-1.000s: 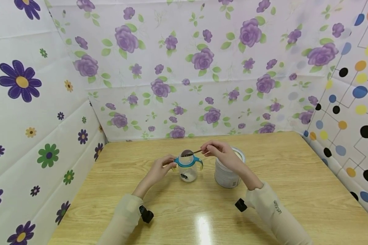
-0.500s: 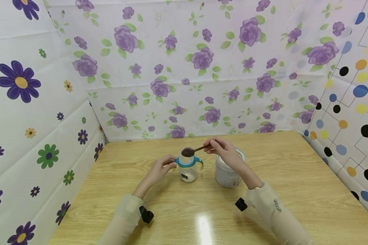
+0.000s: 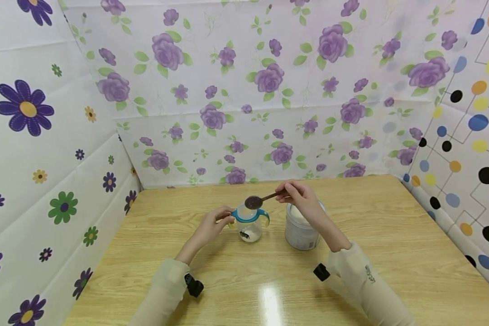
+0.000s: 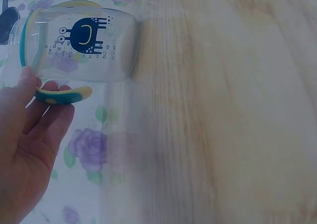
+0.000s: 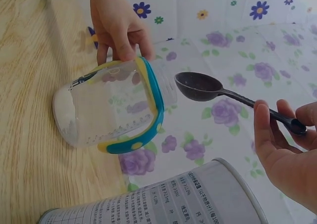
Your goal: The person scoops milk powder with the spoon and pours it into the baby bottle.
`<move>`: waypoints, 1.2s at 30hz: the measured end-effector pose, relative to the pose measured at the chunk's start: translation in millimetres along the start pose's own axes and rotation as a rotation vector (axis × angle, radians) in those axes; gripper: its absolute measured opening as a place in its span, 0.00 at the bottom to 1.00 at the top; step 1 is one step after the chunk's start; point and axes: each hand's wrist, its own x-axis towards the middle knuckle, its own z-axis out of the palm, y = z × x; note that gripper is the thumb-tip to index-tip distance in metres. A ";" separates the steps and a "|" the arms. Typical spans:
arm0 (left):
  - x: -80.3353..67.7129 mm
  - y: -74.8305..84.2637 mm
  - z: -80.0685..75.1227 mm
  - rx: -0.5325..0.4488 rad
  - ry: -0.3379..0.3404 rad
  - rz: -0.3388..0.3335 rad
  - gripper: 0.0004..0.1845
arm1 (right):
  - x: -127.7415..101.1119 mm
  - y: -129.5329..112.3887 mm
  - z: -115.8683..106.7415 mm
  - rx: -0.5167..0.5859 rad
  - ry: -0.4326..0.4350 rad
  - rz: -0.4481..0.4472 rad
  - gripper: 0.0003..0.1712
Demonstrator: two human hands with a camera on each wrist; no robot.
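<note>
A clear baby bottle (image 3: pixel 250 229) stands upright on the table, open at the top, with a blue-and-yellow two-handled collar and some white powder at its bottom. My left hand (image 3: pixel 210 226) grips the bottle's left handle (image 4: pixel 64 95) between thumb and fingers. Just above the bottle's mouth is a dark brown spoon (image 5: pixel 199 86), its bowl facing up with only faint residue visible. Its handle end is pinched in my right hand (image 3: pixel 303 203). Beside the bottle, under my right forearm, stands a pale can (image 3: pixel 301 234) of whitish powder with its top uncovered.
The wooden table (image 3: pixel 212 276) reaches back to a flowered cloth wall (image 3: pixel 228 90). Patterned cloth walls also stand on the left and right. Black wrist cameras sit on both sleeves, close to the tabletop.
The spoon has gone from tilted over the bottle's mouth to bowl-up, rising slightly and shifting right with my right hand. My left hand and the bottle stay in place.
</note>
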 end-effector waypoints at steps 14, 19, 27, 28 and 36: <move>-0.4 1.1 -0.8 -0.003 -0.008 0.009 0.08 | -1.3 2.5 -6.4 0.050 0.074 0.043 0.27; -0.5 1.2 -0.9 -0.010 -0.004 -0.005 0.08 | -1.3 4.4 -9.2 0.079 0.093 0.042 0.26; 0.2 -1.2 0.3 -0.013 -0.004 -0.003 0.08 | -2.9 8.1 -15.2 0.142 0.103 0.021 0.21; 0.1 -1.3 0.4 -0.017 -0.005 -0.001 0.08 | -3.0 8.4 -15.9 0.149 0.105 0.020 0.20; 0.9 -1.8 -0.2 -0.032 -0.004 0.000 0.09 | -1.9 7.0 -19.7 0.187 0.134 0.019 0.20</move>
